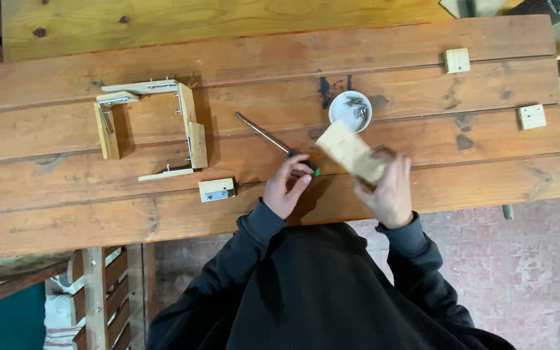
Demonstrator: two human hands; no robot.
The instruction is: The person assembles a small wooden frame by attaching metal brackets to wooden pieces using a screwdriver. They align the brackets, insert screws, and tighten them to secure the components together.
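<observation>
Pale raw wood block [350, 152], metal-shafted screwdriver [264, 134]

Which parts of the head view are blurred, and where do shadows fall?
Head view: wooden block in the right hand is motion-smeared; the left hand on the screwdriver is sharper; soft shadows right of the wooden frame; no glare.

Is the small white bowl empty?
No. The small white bowl holds several metal screws, visible as a grey cluster inside it.

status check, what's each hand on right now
Left hand gripping the screwdriver handle on the bench. Right hand holding a wood block up. Small white dish of screws just beyond, not blocking.
</observation>
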